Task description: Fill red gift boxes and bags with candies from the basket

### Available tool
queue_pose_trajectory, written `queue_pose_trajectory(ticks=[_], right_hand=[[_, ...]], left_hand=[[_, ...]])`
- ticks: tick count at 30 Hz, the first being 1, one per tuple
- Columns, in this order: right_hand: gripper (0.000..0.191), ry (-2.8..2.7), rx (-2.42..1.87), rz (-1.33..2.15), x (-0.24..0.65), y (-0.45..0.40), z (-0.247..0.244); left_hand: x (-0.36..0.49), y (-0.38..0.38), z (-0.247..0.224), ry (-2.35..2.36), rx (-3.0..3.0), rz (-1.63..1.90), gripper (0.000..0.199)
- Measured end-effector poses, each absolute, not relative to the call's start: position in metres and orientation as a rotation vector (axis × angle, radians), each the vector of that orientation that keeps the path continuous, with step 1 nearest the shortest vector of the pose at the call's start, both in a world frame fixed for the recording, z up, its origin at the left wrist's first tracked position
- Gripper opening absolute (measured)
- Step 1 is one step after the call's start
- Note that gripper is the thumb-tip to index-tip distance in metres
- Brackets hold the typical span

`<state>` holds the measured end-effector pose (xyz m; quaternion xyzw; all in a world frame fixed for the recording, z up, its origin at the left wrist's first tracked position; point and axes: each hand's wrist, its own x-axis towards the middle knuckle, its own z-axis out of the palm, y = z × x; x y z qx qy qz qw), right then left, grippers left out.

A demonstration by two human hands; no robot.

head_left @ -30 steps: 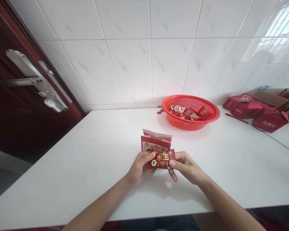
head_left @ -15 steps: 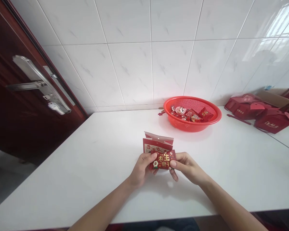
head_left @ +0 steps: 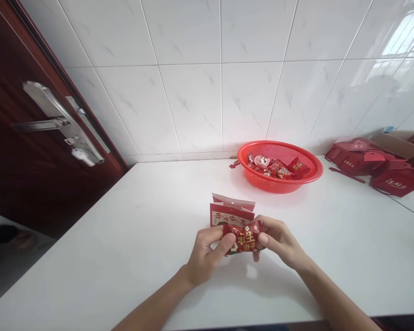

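Now | both hands (head_left: pixel 204 258) pinching red packet (head_left: pixel 245 239) | left thumb (head_left: pixel 227 242) lower on it than before, wrapper tilted

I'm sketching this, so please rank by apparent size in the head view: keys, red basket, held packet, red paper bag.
1. Red basket, plainly largest.
2. Packet and red paper bag, too alike to rank; the packet seems nearer the camera and partly hides the bag.
3. Keys, smallest.
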<state>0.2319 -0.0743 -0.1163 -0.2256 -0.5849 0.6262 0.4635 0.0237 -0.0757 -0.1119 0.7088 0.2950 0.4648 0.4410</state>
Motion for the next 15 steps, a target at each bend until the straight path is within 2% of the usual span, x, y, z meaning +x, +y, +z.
queue_pose_trajectory(ticks=[4,8,15], right_hand=[[0.017,-1.389,-0.637,1.510,0.232,-0.077,-0.109],[0.011,-1.365,-0.662,1.376,0.236,-0.079,-0.104],[0.010,-1.393,-0.769,0.903,0.242,-0.074,-0.078]], left_hand=[[0.021,-0.075,-0.107,0.654,1.868,1.066,0.039],[0.015,-0.073,-0.101,0.683,1.922,1.168,0.040],[0.002,-0.046,-0.078,0.860,2.075,1.467,0.015]])
